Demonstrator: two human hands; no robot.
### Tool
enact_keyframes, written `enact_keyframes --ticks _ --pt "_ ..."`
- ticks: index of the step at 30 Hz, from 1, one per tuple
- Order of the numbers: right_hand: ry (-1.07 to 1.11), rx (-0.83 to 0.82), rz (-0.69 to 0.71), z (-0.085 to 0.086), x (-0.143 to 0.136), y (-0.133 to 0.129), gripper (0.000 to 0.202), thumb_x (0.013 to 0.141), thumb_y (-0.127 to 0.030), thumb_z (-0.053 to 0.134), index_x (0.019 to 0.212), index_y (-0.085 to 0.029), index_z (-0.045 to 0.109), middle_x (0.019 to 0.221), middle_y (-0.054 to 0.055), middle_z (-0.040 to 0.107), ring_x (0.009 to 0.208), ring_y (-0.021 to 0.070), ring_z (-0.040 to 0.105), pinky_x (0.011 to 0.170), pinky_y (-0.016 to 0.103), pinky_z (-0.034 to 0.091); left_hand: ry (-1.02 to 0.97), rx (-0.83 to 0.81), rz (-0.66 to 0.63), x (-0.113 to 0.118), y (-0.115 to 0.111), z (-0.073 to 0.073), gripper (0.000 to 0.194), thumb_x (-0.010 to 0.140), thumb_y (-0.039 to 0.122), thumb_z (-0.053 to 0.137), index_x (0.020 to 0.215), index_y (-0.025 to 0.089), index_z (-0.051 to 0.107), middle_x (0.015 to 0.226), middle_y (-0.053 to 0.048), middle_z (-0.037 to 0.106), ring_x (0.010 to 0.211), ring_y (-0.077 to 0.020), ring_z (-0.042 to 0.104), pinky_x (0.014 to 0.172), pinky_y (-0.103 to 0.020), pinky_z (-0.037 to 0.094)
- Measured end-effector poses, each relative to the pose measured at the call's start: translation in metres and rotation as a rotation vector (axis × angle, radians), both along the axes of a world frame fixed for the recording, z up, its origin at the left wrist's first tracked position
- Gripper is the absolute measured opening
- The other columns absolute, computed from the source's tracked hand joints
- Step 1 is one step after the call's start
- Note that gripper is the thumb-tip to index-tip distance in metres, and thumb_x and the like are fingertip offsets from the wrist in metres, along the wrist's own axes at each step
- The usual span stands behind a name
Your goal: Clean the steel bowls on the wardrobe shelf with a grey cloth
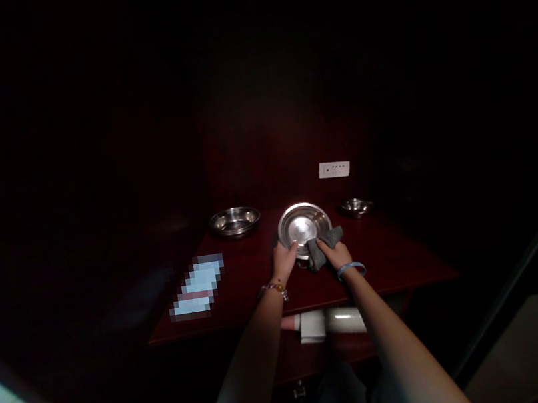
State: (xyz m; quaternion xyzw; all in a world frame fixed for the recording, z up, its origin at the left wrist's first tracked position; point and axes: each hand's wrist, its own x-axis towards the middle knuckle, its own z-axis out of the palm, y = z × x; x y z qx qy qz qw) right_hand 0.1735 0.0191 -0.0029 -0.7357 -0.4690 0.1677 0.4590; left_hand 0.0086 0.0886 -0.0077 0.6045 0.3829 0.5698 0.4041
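A shiny metal bowl [303, 223] is tilted up in front of me, its inside facing me. My left hand [285, 258] grips its lower left rim, the thumb over the edge. At the lower right rim, my right hand [335, 253] is closed on a dark grey cloth [315, 255], which touches the bowl. Part of the cloth sticks out past the fingers on the right.
On the dark red desk [251, 285] stand a wide metal bowl [235, 222] at the back left and a smaller one [357, 207] at the back right. A pixelated bright item [198, 287] lies left. A white socket panel [334, 169] is on the wall.
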Motion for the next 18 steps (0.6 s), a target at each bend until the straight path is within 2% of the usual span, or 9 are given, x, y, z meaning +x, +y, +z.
enact_keyframes --ticks 5,13,18 --pt "-0.022 -0.046 0.003 0.0016 -0.002 -0.0002 0.057 0.081 -0.065 0.059 0.111 -0.019 0.074 0.114 0.012 0.075 0.114 0.0285 0.068 0.096 0.034 0.051 0.031 -0.003 0.007 -0.0022 -0.0005 0.0 0.03 0.077 0.014 0.063 0.106 0.013 0.067 0.108 -0.011 0.075 0.107 -0.0251 0.069 0.099 -0.036 0.05" --pt "0.013 0.023 -0.045 0.0011 -0.0015 -0.0033 0.05 0.083 -0.059 0.059 0.102 -0.017 0.077 0.097 0.013 0.078 0.104 0.0277 0.072 0.087 0.029 0.054 0.05 0.002 -0.032 -0.0008 0.0 -0.001 0.035 0.076 0.011 0.061 0.11 0.012 0.066 0.11 -0.012 0.074 0.106 -0.025 0.069 0.101 -0.037 0.049" --pt "-0.006 0.016 -0.062 0.0034 -0.0019 -0.004 0.05 0.084 -0.057 0.059 0.102 -0.014 0.077 0.096 0.015 0.078 0.103 0.0277 0.072 0.087 0.029 0.054 0.039 -0.006 -0.03 -0.0003 0.0015 -0.0013 0.036 0.077 0.011 0.061 0.112 0.013 0.066 0.112 -0.012 0.074 0.108 -0.0256 0.068 0.103 -0.038 0.048"
